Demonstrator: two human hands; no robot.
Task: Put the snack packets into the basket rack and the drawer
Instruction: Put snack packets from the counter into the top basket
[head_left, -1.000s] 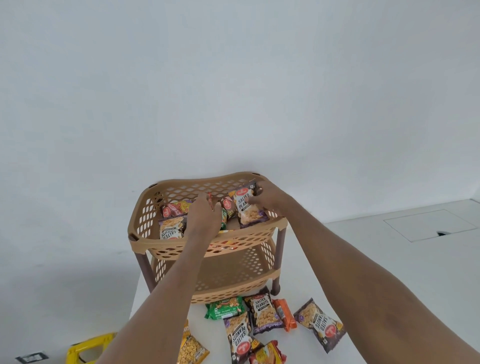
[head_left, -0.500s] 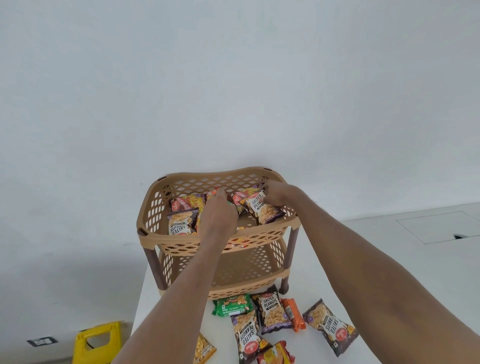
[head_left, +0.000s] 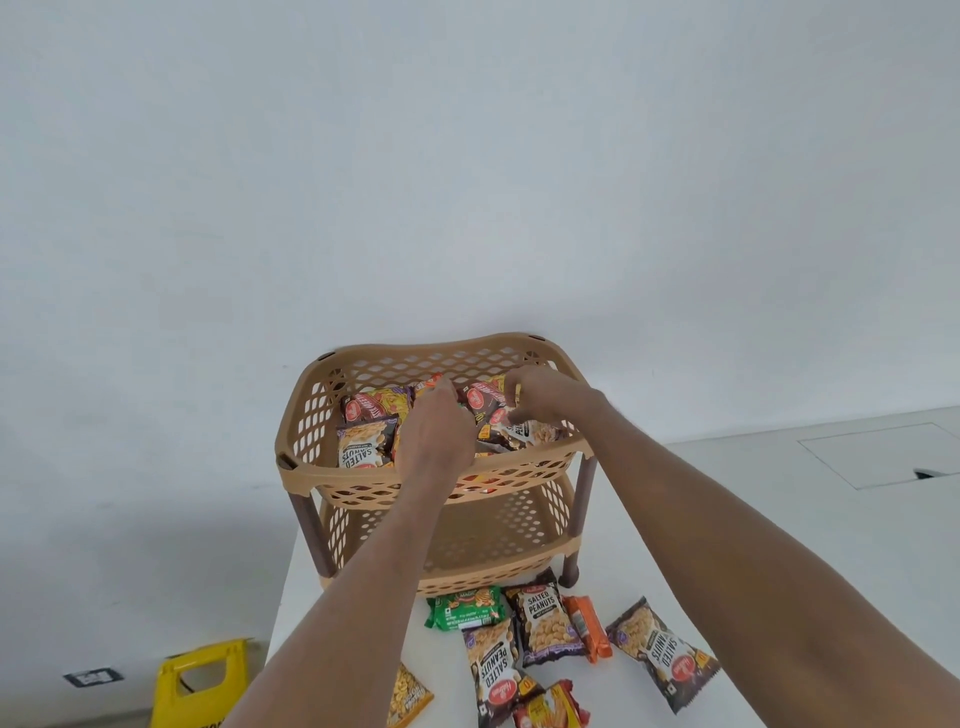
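Observation:
A tan two-tier basket rack (head_left: 311, 475) stands at the back of the white table (head_left: 353, 618). Its top basket holds several snack packets, among them a salted peanuts packet (head_left: 363, 447) and a red and yellow packet (head_left: 376, 405). My left hand (head_left: 436, 436) reaches into the top basket, fingers curled down, with an orange packet (head_left: 431, 381) sticking out at its fingertips. My right hand (head_left: 545, 397) pinches a dark salted peanuts packet (head_left: 530, 431) lying at the basket's right side. The lower tier (head_left: 493, 530) looks bare. No drawer is in view.
In front of the rack lie several loose packets: a green one (head_left: 464, 608), three salted peanuts packets (head_left: 545, 621), a thin orange one (head_left: 587, 626), a yellow one (head_left: 408, 701). A yellow stool (head_left: 202, 680) stands on the floor left of the table.
My right hand has lowered the salted peanuts packet from upright to lying inside the top basket. My left hand has stayed in the basket. The view has shifted slightly.

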